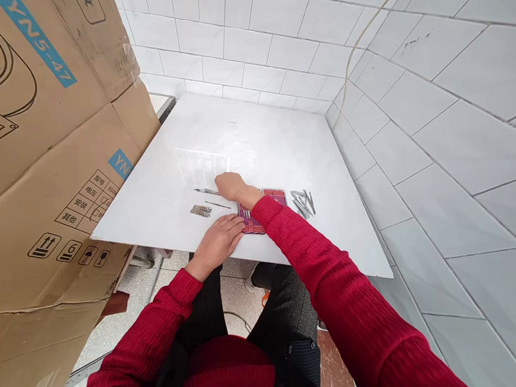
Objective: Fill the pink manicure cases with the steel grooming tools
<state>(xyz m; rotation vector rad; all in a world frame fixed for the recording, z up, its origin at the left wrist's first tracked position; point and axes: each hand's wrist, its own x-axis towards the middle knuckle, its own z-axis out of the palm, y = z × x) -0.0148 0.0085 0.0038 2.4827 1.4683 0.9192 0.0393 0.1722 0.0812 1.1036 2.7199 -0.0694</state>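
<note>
A red manicure case (254,225) lies open on the white table, with slim metal tools in its slots. My left hand (221,238) grips its near left edge, fingers together. Past the case, my right hand (230,186) is closed low over the table; its fingertips are turned away and hidden. A slim dark metal tool (205,191) runs up to that hand, and I cannot tell if it is held. Closer to me lie a thin metal stick (218,205) and metal nail clippers (200,210). My right forearm covers part of the case.
Several metal manicure tools (303,203) lie in a pile right of the case. The white table (264,130) meets tiled walls (251,45) at the back and right. A large cardboard box (68,150) stands along the left edge. A pale cable (350,64) hangs in the back corner.
</note>
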